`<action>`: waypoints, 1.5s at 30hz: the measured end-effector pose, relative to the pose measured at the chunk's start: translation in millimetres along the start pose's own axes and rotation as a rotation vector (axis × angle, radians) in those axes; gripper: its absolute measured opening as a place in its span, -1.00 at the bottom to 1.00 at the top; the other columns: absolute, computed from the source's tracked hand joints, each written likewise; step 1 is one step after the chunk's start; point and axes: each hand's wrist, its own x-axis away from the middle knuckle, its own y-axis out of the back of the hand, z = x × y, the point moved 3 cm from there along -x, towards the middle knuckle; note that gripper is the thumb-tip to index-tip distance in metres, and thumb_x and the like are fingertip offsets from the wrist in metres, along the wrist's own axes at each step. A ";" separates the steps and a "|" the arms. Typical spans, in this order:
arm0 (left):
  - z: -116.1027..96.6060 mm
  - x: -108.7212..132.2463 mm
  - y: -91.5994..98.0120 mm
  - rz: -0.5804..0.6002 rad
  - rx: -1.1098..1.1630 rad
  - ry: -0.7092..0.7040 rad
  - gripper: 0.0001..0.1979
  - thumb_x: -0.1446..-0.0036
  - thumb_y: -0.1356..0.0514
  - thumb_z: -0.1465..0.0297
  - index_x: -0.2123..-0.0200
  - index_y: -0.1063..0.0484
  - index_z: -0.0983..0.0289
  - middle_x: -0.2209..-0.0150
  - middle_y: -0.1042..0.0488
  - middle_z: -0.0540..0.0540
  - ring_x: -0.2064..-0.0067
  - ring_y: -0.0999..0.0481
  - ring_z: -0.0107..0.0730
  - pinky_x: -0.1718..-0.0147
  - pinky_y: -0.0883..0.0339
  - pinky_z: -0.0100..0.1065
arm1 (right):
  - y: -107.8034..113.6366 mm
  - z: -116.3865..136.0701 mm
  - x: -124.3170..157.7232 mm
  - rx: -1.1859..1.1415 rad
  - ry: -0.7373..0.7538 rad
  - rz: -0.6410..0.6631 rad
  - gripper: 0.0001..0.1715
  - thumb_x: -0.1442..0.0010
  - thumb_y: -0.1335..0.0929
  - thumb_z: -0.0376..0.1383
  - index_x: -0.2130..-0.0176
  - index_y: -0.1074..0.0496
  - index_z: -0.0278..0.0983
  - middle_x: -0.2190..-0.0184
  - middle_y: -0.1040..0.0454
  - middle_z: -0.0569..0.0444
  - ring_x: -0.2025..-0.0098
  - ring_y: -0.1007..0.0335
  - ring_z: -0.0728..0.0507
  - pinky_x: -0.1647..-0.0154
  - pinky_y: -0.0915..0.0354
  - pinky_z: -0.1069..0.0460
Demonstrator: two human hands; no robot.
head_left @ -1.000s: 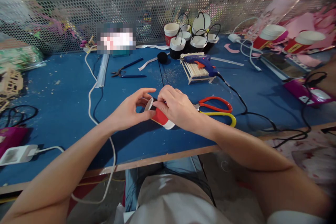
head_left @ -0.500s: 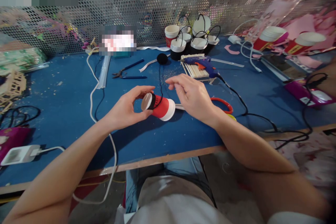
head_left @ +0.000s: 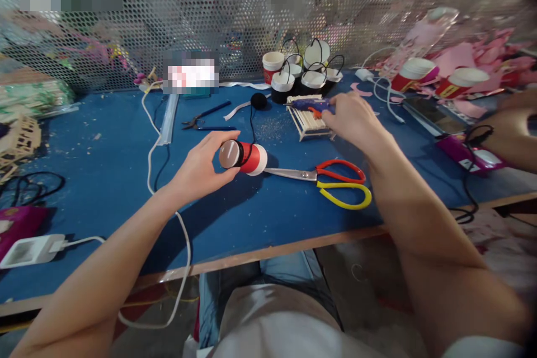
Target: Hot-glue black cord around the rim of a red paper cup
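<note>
My left hand (head_left: 200, 166) grips a red paper cup (head_left: 253, 160) lying on its side, thumb and fingers around its base end. A black band circles the cup near that base, and the white rim points right. From the band a thin black cord (head_left: 252, 123) runs up to a black roll (head_left: 258, 102). At the right, my right hand (head_left: 356, 121) is closed on the rear of a blue glue gun (head_left: 308, 104) with an orange trigger. The gun rests on a small rack of wooden sticks (head_left: 305, 123). Scissors (head_left: 304, 174) with red and yellow handles lie between my hands.
Several black-wrapped cups (head_left: 312, 81) with cord handles stand at the back. Pliers (head_left: 197, 121) lie left of the roll. Red cups (head_left: 413, 75), a phone (head_left: 434, 116) and another person's hand (head_left: 514, 128) are at right. A white cable (head_left: 147, 165) crosses the left.
My right hand has moved from beside the cup, up and right, onto the glue gun, uncovering the scissors. My left hand keeps hold of the cup. Another person's hand shows more at right.
</note>
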 end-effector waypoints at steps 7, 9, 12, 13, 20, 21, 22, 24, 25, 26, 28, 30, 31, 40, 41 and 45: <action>8.5 2.1 -14.7 0.060 0.370 -0.004 -0.38 0.02 -0.27 0.45 -0.14 -0.20 0.19 -0.11 -0.34 0.19 -0.10 -0.40 -0.17 -0.12 -0.28 -0.13 | -35.9 -31.0 -12.7 0.052 -0.036 0.089 -0.81 0.03 -0.34 -0.40 0.33 -0.45 -0.42 0.31 -0.45 -0.24 0.13 -0.36 -0.36 0.13 -0.25 -0.23; 10.1 2.6 -19.1 0.083 0.426 -0.001 -0.38 0.02 -0.28 0.46 -0.14 -0.20 0.19 -0.11 -0.33 0.19 -0.11 -0.39 -0.19 -0.15 -0.26 -0.13 | -37.1 -31.2 -13.4 0.042 -0.052 0.094 -0.78 0.02 -0.32 -0.41 0.30 -0.45 -0.42 0.31 -0.46 -0.23 0.09 -0.36 -0.39 0.10 -0.25 -0.24; 12.0 3.4 -22.7 0.101 0.468 0.012 -0.38 0.01 -0.28 0.47 -0.14 -0.20 0.17 -0.12 -0.32 0.17 -0.12 -0.38 -0.20 -0.16 -0.24 -0.13 | -35.0 -32.1 -13.1 -0.014 -0.110 0.086 -0.67 -0.01 -0.28 -0.44 0.17 -0.42 -0.46 0.26 -0.46 -0.26 0.09 -0.38 -0.39 0.09 -0.25 -0.24; 12.8 3.5 -23.3 0.103 0.481 0.020 -0.37 0.01 -0.28 0.46 -0.14 -0.20 0.17 -0.12 -0.32 0.17 -0.12 -0.38 -0.20 -0.15 -0.25 -0.13 | -33.9 -32.9 -12.7 -0.045 -0.136 0.076 -0.62 -0.02 -0.28 -0.44 0.12 -0.39 -0.48 0.23 -0.46 -0.27 0.09 -0.39 -0.39 0.08 -0.25 -0.24; 18.5 1.4 -21.3 0.026 0.513 0.070 -0.35 0.05 -0.31 0.45 -0.14 -0.21 0.17 -0.07 -0.37 0.18 -0.10 -0.40 -0.16 -0.16 -0.23 -0.08 | -17.7 -24.0 -2.5 -0.414 -0.179 0.019 -0.60 0.11 -0.37 -0.41 0.17 -0.40 -0.33 0.26 -0.49 -0.08 0.22 -0.43 -0.25 0.21 -0.32 -0.12; 19.8 1.1 -20.5 0.000 0.509 0.081 -0.35 0.05 -0.31 0.44 -0.14 -0.21 0.17 -0.07 -0.37 0.18 -0.10 -0.40 -0.16 -0.15 -0.23 -0.07 | -13.8 -18.6 1.6 -0.500 -0.169 0.053 -0.66 0.10 -0.37 -0.40 0.23 -0.40 -0.29 0.31 -0.49 -0.03 0.30 -0.43 -0.20 0.30 -0.33 -0.07; 21.4 0.9 -20.0 -0.027 0.503 0.093 -0.35 0.05 -0.31 0.44 -0.14 -0.21 0.18 -0.07 -0.37 0.19 -0.10 -0.40 -0.15 -0.14 -0.24 -0.07 | -9.9 -12.3 6.6 -0.583 -0.160 0.104 -0.74 0.09 -0.37 -0.39 0.29 -0.40 -0.26 0.38 -0.49 0.02 0.39 -0.40 -0.14 0.40 -0.31 -0.03; 24.9 0.8 -19.8 -0.064 0.473 0.117 -0.35 0.05 -0.30 0.44 -0.14 -0.21 0.19 -0.07 -0.37 0.20 -0.10 -0.40 -0.15 -0.13 -0.25 -0.07 | -2.4 2.8 18.9 -0.725 -0.133 0.233 -0.89 0.06 -0.38 -0.36 0.40 -0.37 -0.25 0.51 -0.45 0.08 0.51 -0.33 -0.07 0.52 -0.26 0.02; 26.6 0.8 -20.3 -0.071 0.457 0.125 -0.35 0.05 -0.30 0.45 -0.13 -0.21 0.20 -0.07 -0.37 0.21 -0.09 -0.40 -0.16 -0.12 -0.26 -0.08 | 0.8 11.2 25.6 -0.769 -0.097 0.302 -0.91 0.04 -0.38 -0.35 0.45 -0.36 -0.26 0.54 -0.44 0.08 0.53 -0.32 -0.05 0.53 -0.25 0.04; 28.1 0.8 -20.9 -0.072 0.442 0.131 -0.36 0.05 -0.30 0.45 -0.14 -0.20 0.20 -0.06 -0.38 0.21 -0.09 -0.41 -0.16 -0.12 -0.27 -0.09 | 3.7 19.4 32.3 -0.807 -0.052 0.351 -0.91 0.03 -0.39 -0.34 0.46 -0.36 -0.27 0.56 -0.43 0.09 0.53 -0.32 -0.04 0.53 -0.25 0.05; 30.5 1.0 -22.1 -0.069 0.425 0.139 -0.36 0.04 -0.29 0.45 -0.14 -0.20 0.21 -0.05 -0.39 0.21 -0.08 -0.41 -0.16 -0.11 -0.28 -0.09 | 6.3 34.0 44.7 -0.894 0.052 0.457 -0.92 -0.02 -0.39 -0.32 0.41 -0.41 -0.30 0.52 -0.47 0.07 0.51 -0.33 -0.01 0.51 -0.28 0.06; 31.7 1.0 -22.5 -0.073 0.423 0.137 -0.35 0.04 -0.29 0.44 -0.14 -0.18 0.20 -0.05 -0.39 0.21 -0.09 -0.41 -0.16 -0.11 -0.28 -0.09 | 4.6 44.3 55.0 -0.959 0.131 0.565 -0.84 -0.07 -0.38 -0.28 0.30 -0.46 -0.32 0.45 -0.50 0.05 0.49 -0.34 0.00 0.48 -0.30 0.08; 31.9 0.9 -22.5 -0.075 0.425 0.136 -0.35 0.04 -0.30 0.43 -0.14 -0.18 0.20 -0.05 -0.39 0.22 -0.09 -0.41 -0.16 -0.11 -0.28 -0.08 | 2.8 47.5 59.1 -0.972 0.154 0.604 -0.80 -0.09 -0.37 -0.26 0.27 -0.48 -0.32 0.43 -0.51 0.05 0.49 -0.34 0.01 0.48 -0.30 0.08; 34.5 0.2 -24.2 -0.105 0.468 0.144 -0.39 0.00 -0.30 0.38 -0.13 -0.20 0.18 -0.06 -0.39 0.21 -0.09 -0.43 -0.14 -0.11 -0.31 -0.07 | -2.6 56.2 77.5 -0.696 0.130 0.394 -0.73 -0.04 -0.40 -0.12 0.52 -0.41 -0.26 0.73 -0.33 0.17 0.65 -0.26 -0.05 0.65 -0.21 0.03; 34.8 0.3 -24.3 -0.112 0.464 0.142 -0.39 0.01 -0.30 0.38 -0.13 -0.21 0.19 -0.06 -0.39 0.21 -0.09 -0.43 -0.15 -0.12 -0.31 -0.08 | -2.4 57.4 78.5 -0.672 0.153 0.347 -0.75 -0.03 -0.40 -0.13 0.52 -0.41 -0.24 0.72 -0.35 0.17 0.64 -0.28 -0.06 0.64 -0.21 0.03; 34.3 0.4 -24.5 -0.117 0.448 0.130 -0.43 0.00 -0.30 0.37 -0.09 -0.26 0.20 -0.12 -0.32 0.20 -0.10 -0.43 -0.15 -0.11 -0.32 -0.11 | -5.9 59.8 81.8 -0.609 0.217 0.257 -0.81 -0.03 -0.40 -0.15 0.46 -0.41 -0.21 0.63 -0.41 0.15 0.56 -0.36 -0.11 0.59 -0.24 0.01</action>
